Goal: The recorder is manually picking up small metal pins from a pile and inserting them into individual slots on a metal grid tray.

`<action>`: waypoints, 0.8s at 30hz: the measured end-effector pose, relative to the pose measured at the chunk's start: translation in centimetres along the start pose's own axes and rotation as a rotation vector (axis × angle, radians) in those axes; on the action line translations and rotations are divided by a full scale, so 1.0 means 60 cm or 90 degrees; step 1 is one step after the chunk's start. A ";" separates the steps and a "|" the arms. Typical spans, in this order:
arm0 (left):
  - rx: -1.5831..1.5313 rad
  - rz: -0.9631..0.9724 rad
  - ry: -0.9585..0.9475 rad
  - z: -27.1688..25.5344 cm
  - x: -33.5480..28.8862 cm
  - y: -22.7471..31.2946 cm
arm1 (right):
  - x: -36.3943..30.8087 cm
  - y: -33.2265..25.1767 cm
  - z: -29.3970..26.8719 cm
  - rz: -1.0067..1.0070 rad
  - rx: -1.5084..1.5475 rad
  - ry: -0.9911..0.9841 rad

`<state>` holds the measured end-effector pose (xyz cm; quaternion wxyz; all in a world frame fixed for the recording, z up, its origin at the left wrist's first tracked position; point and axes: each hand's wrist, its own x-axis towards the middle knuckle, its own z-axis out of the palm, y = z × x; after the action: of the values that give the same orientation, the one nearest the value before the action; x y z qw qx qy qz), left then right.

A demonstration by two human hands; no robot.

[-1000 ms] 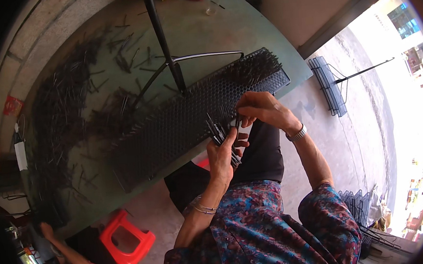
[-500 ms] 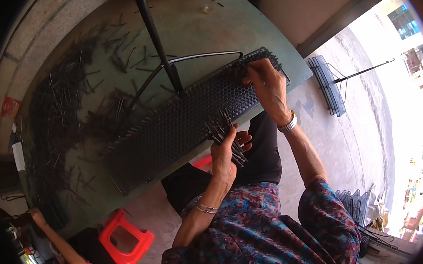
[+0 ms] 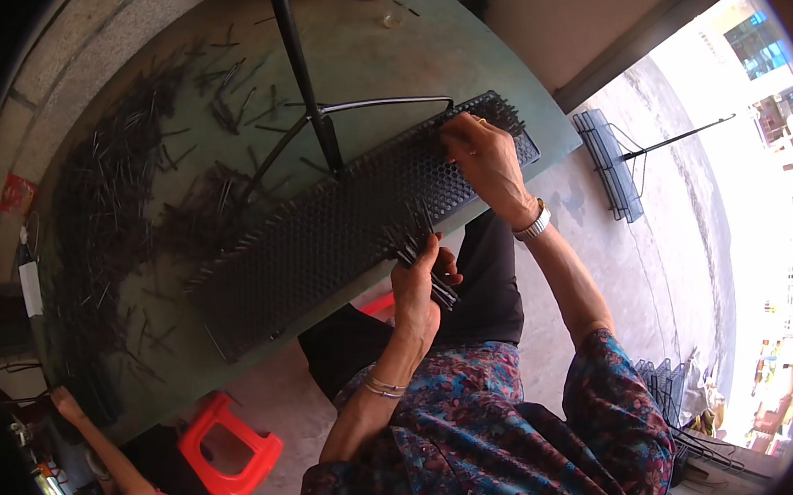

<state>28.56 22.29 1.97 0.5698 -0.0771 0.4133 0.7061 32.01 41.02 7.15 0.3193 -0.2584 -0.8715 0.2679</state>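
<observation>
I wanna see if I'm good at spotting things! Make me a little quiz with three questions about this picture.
1. Pick one: which hand grips the bundle of dark sticks?
A) left
B) right
C) neither

2. True or false: the right hand has its fingers over the black honeycomb-patterned panel.

3. Fill in the blank: the plastic stool on the floor is coloured ____.

Key: 1. A, the left hand; 2. True; 3. red.

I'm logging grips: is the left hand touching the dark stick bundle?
Touching: the head view shows the left hand clasping the dark stick bundle between thumb and fingers.
</observation>
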 end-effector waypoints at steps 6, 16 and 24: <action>0.009 0.009 -0.024 0.013 -0.010 0.014 | 0.001 -0.012 0.003 -0.015 -0.184 0.056; -0.006 0.026 -0.028 0.014 -0.011 0.014 | -0.003 -0.008 -0.010 -0.058 -0.163 -0.019; -0.040 0.014 -0.038 0.024 -0.018 0.020 | -0.020 -0.001 -0.004 -0.021 -0.282 0.067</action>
<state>28.41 22.45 4.09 0.5713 -0.0694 0.3747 0.7269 32.95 40.33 6.84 0.3040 -0.3213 -0.8954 0.0511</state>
